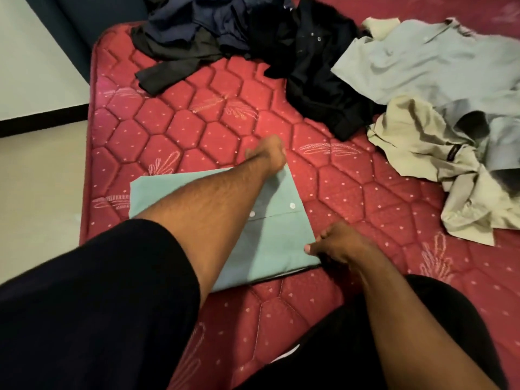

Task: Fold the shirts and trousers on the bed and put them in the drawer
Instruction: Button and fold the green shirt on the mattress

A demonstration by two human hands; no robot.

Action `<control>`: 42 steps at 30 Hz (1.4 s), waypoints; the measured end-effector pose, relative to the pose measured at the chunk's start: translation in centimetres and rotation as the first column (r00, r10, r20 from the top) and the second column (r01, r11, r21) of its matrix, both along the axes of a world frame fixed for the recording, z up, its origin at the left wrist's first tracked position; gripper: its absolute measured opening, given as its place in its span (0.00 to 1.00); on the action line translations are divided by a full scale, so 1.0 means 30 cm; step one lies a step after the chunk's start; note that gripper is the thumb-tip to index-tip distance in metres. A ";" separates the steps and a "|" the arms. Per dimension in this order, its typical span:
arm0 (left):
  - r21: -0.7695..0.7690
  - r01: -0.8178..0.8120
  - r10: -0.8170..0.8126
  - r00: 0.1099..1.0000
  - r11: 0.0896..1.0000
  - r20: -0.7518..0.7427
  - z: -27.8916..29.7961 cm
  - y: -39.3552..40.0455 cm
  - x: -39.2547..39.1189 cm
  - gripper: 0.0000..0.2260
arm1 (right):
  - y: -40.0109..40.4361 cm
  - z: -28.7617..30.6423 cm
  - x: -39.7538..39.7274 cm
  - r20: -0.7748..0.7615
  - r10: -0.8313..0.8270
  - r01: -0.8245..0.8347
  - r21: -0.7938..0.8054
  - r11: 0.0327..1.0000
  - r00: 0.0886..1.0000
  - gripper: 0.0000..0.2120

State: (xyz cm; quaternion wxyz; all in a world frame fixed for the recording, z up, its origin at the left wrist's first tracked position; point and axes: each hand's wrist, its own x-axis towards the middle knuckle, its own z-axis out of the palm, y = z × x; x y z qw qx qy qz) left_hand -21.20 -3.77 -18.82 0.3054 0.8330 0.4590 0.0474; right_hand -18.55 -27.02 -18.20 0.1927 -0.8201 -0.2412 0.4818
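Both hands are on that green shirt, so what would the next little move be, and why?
Probably fold the teal shirt over once more. It lies flat as a neat rectangle on the red mattress, the left hand gripping its far corner and the right hand pinching its near one. No drawer is in view, and crumpled clothes wait behind.

Single head-worn wide-angle view, looking forward and steeply down from close above the bed [225, 114]. Left hand [267, 156] and right hand [337, 244] sit mid-frame; mattress extends beyond the fingers, floor [39, 192] at left edge.
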 end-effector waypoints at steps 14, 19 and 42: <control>0.101 -0.418 0.369 0.873 0.903 0.318 0.151 -0.011 -0.892 0.09 | 0.096 0.066 -0.044 -0.096 -0.318 0.332 0.307 0.892 0.943 0.08; -0.662 -0.441 0.470 0.870 0.606 -0.149 0.179 -0.010 -1.086 0.18 | 0.191 0.093 -0.051 -0.236 -0.336 0.378 0.165 0.911 0.912 0.11; -0.169 -0.151 0.227 0.651 0.974 0.724 0.427 -0.088 -1.107 0.14 | 0.067 0.369 -0.077 -0.533 0.039 0.445 0.742 0.502 0.845 0.06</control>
